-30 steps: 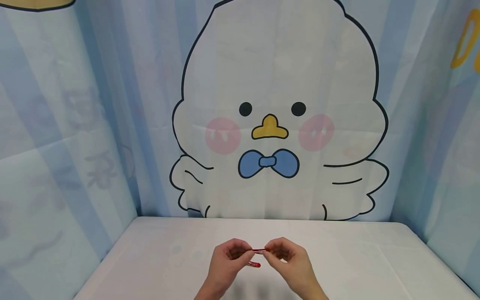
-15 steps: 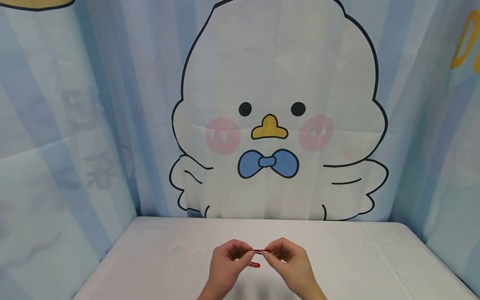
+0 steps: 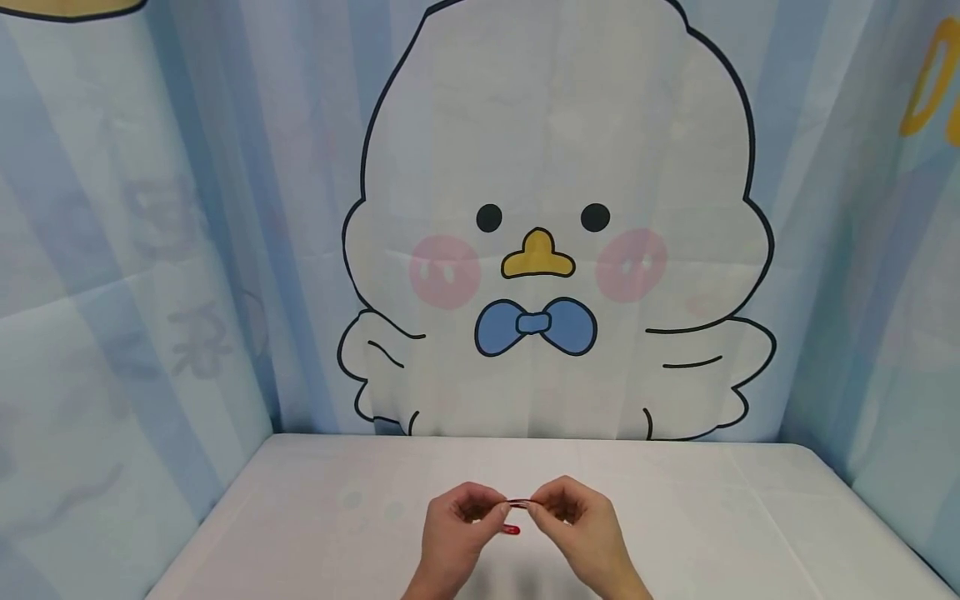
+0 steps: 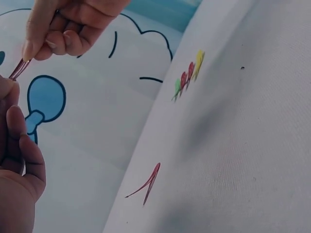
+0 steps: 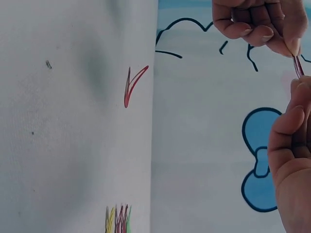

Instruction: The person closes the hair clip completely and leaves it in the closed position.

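Note:
A thin dark-red snap hair clip (image 3: 519, 503) is stretched between my two hands above the white table. My left hand (image 3: 457, 529) pinches one end between thumb and forefinger, and my right hand (image 3: 581, 525) pinches the other in the same way. In the left wrist view the clip (image 4: 19, 71) shows as slim parallel strips, its ends covered by fingertips. A second red hair clip (image 3: 512, 529) lies on the table beyond the hands, partly hidden by my left hand. Its two arms (image 5: 130, 90) spread apart in a V in the right wrist view.
Several yellow, red and green hair clips (image 4: 189, 73) lie in a row on the white table (image 3: 337, 517). A curtain (image 3: 555, 150) printed with a white duck hangs behind the table's far edge, and striped cloth borders both sides.
My left hand has shifted slightly to the right. The clip between the hands looks a little more bowed, while the right hand has barely moved.

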`<state>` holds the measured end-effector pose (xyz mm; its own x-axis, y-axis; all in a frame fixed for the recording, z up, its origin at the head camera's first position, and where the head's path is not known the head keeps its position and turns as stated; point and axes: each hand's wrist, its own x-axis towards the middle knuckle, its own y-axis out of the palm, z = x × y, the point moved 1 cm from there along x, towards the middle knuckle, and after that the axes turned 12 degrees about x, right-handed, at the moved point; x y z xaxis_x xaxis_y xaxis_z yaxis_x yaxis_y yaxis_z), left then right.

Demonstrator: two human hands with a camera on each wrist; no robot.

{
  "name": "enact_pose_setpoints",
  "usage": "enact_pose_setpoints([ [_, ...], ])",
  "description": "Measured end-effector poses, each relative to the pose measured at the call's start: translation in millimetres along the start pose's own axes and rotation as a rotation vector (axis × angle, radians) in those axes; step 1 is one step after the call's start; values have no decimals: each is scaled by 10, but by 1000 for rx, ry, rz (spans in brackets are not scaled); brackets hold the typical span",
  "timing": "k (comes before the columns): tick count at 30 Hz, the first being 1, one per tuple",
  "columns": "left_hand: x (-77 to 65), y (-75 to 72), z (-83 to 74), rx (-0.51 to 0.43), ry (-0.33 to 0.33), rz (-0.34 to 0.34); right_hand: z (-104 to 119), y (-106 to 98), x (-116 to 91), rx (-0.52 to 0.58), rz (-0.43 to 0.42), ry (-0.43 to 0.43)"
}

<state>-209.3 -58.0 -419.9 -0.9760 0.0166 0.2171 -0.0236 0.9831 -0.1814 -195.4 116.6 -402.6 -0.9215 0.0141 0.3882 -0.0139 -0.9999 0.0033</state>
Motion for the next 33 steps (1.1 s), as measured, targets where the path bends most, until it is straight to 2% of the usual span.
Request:
enact_pose_setpoints([
  [3, 1, -2, 2, -39, -23, 3, 6, 0, 5, 8, 5, 20],
  [9, 15, 10, 39, -109, -85, 29, -15, 5, 7, 3, 33, -14],
  [20, 29, 29, 56, -130, -160, 10, -56, -20, -4, -78, 98, -81],
  [26, 32, 29, 64, -119, -168, 14, -72, -32, -1, -110, 106, -87],
  [33, 31, 24, 68, -130, -152, 67, -55, -44, 3, -131, 98, -77],
])
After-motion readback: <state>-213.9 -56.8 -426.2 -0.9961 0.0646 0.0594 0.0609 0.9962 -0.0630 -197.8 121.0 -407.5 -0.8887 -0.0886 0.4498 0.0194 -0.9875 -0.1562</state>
